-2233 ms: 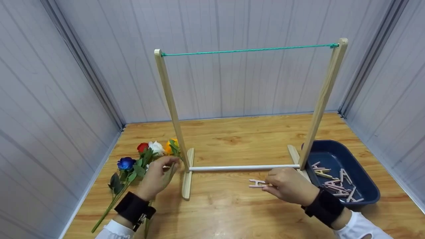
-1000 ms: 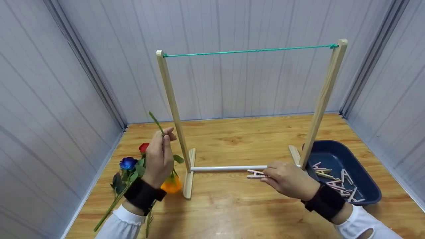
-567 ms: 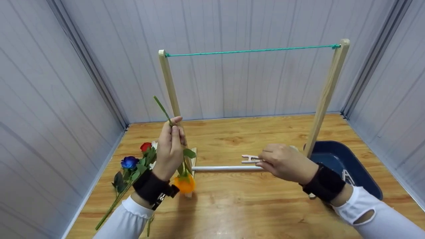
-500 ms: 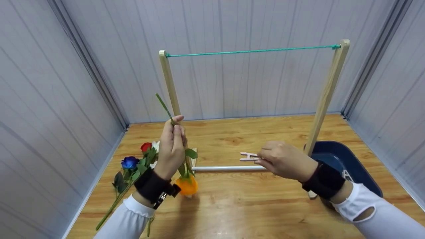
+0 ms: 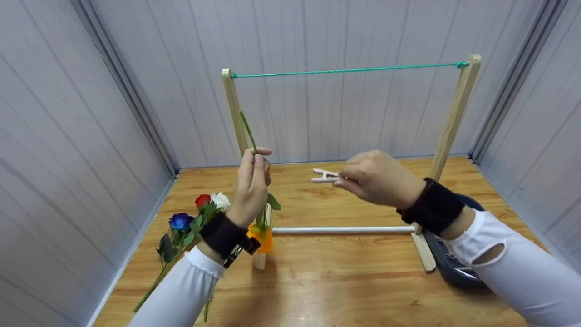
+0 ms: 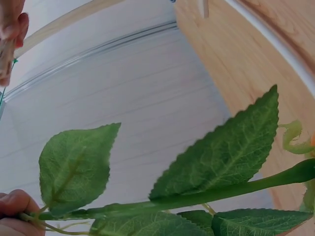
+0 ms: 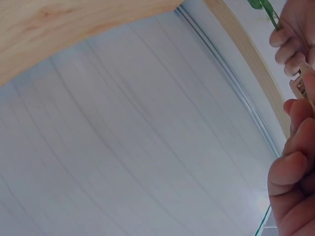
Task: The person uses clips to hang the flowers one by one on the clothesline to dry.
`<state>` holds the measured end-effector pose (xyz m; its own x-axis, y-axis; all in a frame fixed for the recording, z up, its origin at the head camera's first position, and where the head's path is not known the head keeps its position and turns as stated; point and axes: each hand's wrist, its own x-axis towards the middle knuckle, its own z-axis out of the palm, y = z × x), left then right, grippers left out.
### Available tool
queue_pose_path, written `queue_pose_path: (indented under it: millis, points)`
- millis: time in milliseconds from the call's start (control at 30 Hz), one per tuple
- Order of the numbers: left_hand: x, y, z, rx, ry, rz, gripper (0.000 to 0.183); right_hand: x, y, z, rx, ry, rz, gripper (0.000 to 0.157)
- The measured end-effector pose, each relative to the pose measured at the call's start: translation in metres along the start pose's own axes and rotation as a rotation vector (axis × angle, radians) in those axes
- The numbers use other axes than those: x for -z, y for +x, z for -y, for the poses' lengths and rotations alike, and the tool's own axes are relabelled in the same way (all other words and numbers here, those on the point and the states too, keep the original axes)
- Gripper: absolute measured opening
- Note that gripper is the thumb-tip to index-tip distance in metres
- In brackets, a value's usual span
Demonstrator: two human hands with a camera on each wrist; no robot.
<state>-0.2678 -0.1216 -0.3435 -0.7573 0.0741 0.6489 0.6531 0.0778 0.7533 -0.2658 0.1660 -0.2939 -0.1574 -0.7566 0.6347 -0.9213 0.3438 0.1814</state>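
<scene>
In the head view my left hand (image 5: 253, 186) holds an orange rose (image 5: 261, 238) upside down by its green stem, the cut end pointing up and the bloom hanging beside the wrist strap. Its serrated leaves (image 6: 216, 147) fill the left wrist view. My right hand (image 5: 376, 179) pinches a pale pink clothespin (image 5: 324, 176), its prongs pointing left toward the rose. Both hands are in front of a wooden frame with a green cord (image 5: 345, 71) strung across its top; each is below the cord and apart from it.
Red (image 5: 202, 200), white (image 5: 220, 200) and blue (image 5: 180, 221) roses lie on the table at the left. A white rod (image 5: 340, 230) joins the frame's feet. Behind the right forearm sits a dark blue basin (image 5: 458, 274), mostly hidden. Two wooden posts (image 5: 456, 118) stand upright at the sides.
My left hand has picked up the orange rose, turned it bloom down and raised it toward the right. My right hand has lifted the clothespin up and leftward from near the rod.
</scene>
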Motion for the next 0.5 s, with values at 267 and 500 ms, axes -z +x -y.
queue_pose_path:
  millis: [267,500]
  points:
    - [-0.007,0.028,-0.001,0.074,-0.017,-0.015,0.032,0.017,0.044,-0.017,-0.168,0.07,0.08,0.018]
    - [-0.01,0.048,0.0,0.078,-0.029,-0.047,0.032,0.031,0.083,-0.029,-0.265,0.101,0.116,0.02]
